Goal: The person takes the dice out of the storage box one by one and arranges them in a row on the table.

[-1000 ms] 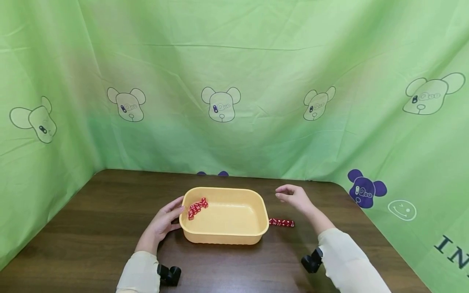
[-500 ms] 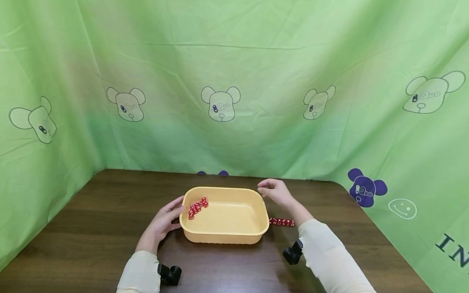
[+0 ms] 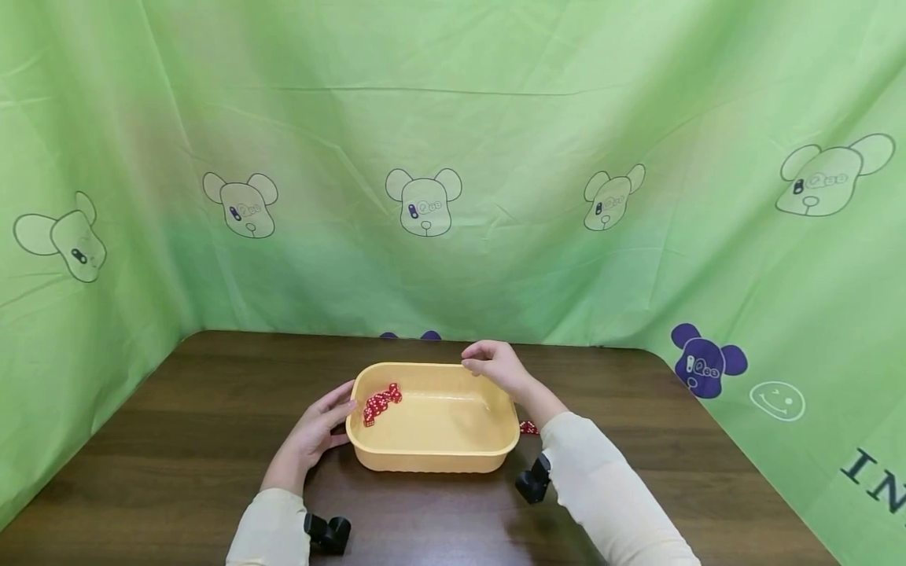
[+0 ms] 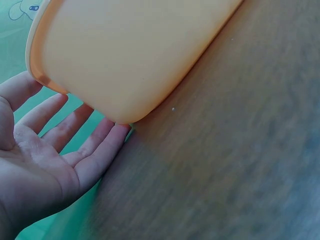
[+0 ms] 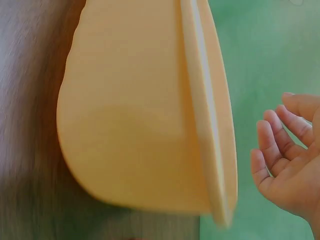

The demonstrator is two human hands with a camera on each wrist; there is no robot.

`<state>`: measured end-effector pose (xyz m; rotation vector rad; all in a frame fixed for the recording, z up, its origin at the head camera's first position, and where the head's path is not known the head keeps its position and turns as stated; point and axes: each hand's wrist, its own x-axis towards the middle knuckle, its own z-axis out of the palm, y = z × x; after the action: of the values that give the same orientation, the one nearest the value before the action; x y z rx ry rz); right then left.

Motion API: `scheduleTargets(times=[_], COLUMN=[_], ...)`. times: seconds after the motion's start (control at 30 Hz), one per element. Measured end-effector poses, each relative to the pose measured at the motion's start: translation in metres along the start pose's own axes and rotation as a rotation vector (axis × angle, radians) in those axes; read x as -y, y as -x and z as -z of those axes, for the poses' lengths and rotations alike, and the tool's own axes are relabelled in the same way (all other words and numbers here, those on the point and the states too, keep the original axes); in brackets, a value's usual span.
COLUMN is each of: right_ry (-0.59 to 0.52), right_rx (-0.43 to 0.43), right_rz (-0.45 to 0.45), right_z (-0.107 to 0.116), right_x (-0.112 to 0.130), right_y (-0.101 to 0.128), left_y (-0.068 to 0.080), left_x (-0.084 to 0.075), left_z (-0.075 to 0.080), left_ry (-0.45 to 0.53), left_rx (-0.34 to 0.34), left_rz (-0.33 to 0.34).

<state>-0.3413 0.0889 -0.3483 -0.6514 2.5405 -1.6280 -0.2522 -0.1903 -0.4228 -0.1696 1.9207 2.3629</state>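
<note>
A yellow plastic basin (image 3: 435,462) stands on the table. Several red dice with white pips (image 3: 381,403) lie bunched at its left end inside. My left hand (image 3: 316,428) rests its extended fingertips on the basin's left end; the left wrist view shows the fingers (image 4: 102,155) spread against the outer wall. Over the basin's far right part hovers my right hand (image 3: 499,368), thumb and fingers loosely bent. In the right wrist view nothing shows between these fingers (image 5: 270,142). More red dice (image 3: 528,428) lie just right of the basin, partly hidden by the right forearm.
The brown wooden table (image 3: 177,440) extends around the basin. A green curtain (image 3: 318,275) with bear-head prints hangs behind and along both sides. Black wrist cameras (image 3: 327,534) sit at both sleeves.
My right hand has moved left from beside the basin to above its far right part, and its forearm now covers part of the dice row. The left hand and basin stay put.
</note>
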Motion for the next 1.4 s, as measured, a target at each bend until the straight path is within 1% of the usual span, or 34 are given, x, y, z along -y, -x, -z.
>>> scheduleTargets(times=[0.23,0.37,0.5,0.67,0.93,1.13,1.23,1.4], right_ry=[-0.029,-0.065,-0.077,-0.071,-0.094,-0.079,-0.088,-0.121], right_rx=[0.049,0.079,0.105,0.134,0.188,0.204,0.209,0.198], right_rz=[0.003,0.013,0.020,0.019,-0.002,-0.019,-0.024,-0.075], right_z=[-0.025,-0.040,-0.054,-0.069,-0.088,-0.102,-0.108,-0.116], right_x=[0.006,0.008,0.011,0.014,0.016,0.015,0.016,0.015], right_y=[-0.010,-0.014,-0.016,-0.017,-0.018,-0.018,-0.018,-0.018], left_y=[0.000,0.000,0.000,0.000,0.000,0.000,0.000,0.000], left_x=[0.001,0.001,0.001,0.001,0.001,0.001,0.001,0.001], left_z=[0.000,0.000,-0.001,-0.001,-0.001,0.000,0.000,0.001], left_ry=[0.005,0.010,0.012,0.017,0.014,0.010,0.016,0.016], left_rx=[-0.001,-0.001,0.000,0.003,0.008,0.010,0.011,0.021], left_rz=[0.000,0.000,-0.004,-0.005,-0.002,0.000,-0.003,-0.014])
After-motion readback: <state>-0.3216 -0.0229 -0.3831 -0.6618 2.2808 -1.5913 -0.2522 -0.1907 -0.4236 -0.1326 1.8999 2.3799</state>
